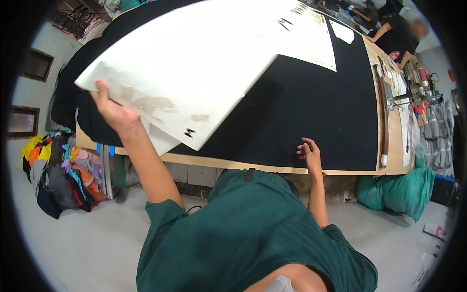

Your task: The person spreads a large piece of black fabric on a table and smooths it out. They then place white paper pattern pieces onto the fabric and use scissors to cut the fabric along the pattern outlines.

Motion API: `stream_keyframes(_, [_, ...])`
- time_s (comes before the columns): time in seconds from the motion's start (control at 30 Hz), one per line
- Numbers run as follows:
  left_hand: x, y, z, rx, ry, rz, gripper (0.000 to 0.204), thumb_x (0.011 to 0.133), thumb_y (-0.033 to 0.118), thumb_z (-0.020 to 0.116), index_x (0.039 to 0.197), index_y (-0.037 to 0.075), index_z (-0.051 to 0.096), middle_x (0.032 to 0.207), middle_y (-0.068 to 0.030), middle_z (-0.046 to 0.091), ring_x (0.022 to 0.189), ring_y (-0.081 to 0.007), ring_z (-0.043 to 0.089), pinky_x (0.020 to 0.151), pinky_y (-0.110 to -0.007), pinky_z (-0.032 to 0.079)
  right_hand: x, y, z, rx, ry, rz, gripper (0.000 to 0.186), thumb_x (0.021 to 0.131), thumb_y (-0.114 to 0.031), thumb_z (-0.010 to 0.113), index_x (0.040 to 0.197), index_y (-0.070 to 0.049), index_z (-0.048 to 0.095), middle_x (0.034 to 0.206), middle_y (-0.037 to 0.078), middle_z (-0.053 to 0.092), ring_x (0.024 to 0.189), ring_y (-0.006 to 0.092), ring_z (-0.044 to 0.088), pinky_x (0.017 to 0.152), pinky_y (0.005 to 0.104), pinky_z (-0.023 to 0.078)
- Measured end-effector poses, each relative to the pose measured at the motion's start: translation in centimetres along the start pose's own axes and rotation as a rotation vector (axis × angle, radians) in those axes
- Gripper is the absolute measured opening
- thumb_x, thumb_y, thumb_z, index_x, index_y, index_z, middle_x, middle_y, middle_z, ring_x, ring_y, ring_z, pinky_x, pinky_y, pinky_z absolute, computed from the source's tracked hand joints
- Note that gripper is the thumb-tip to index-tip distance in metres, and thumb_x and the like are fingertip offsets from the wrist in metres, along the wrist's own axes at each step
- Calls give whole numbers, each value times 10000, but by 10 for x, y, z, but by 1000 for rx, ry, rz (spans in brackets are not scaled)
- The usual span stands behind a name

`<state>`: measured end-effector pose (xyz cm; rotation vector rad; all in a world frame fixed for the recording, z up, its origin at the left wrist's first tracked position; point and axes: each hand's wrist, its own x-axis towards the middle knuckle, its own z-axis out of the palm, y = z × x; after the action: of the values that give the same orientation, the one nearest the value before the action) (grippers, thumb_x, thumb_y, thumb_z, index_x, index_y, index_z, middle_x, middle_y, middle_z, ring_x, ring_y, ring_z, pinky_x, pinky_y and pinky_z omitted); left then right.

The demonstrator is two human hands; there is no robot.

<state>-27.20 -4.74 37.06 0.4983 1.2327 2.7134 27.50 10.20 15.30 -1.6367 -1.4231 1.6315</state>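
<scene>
My left hand (115, 109) grips the near left edge of a large white pattern sheet (189, 63), with the thumb side up along its border. This sheet is lifted at a tilt over the black fabric (311, 107) that covers the table, and it bears brown stains and dark handwritten marks. Part of a second white sheet (160, 138) shows beneath it, next to my left wrist. Further back lies another white pattern piece (311, 41), partly overlapped. My right hand (310, 153) hovers near the table's front edge, fingers loosely bent and apart, holding nothing.
A small white piece (342, 31) rests at the far right of the fabric. Along the right side runs a long brown bar (382, 117). Piled colourful cloth (63, 170) is at left, green sacks (399, 192) at right. Another person (399, 36) leans at the far right corner.
</scene>
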Motion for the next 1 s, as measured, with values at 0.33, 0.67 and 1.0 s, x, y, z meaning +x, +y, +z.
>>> stream_keyframes(0.33, [181, -46, -94, 25, 268, 135, 471, 1129, 376, 472, 1461, 45, 515, 1408, -195, 617, 1225, -379, 654, 1024, -545, 569, 52, -63, 79, -202, -30, -9, 288, 1096, -144, 515, 1332, -93, 670, 1015, 50, 721, 846, 117, 667, 757, 288, 529])
stream_keyframes(0.67, [124, -223, -248, 409, 271, -471, 453, 1094, 173, 589, 1462, -76, 500, 1484, -187, 575, 1302, -298, 612, 1148, -449, 502, 89, -107, 137, -508, -182, -145, 288, 1092, -134, 510, 1322, -72, 672, 1011, 109, 738, 853, 178, 691, 823, 351, 568])
stream_keyframes(1.0, [-37, -123, -419, 2073, 512, -387, 544, 1005, 341, 646, 1452, 37, 594, 1416, -235, 620, 1293, -437, 585, 1113, -534, 442, 172, -100, 217, -499, -123, -124, 356, 1047, -153, 555, 1376, -48, 641, 1150, 158, 736, 796, 217, 739, 792, 370, 582])
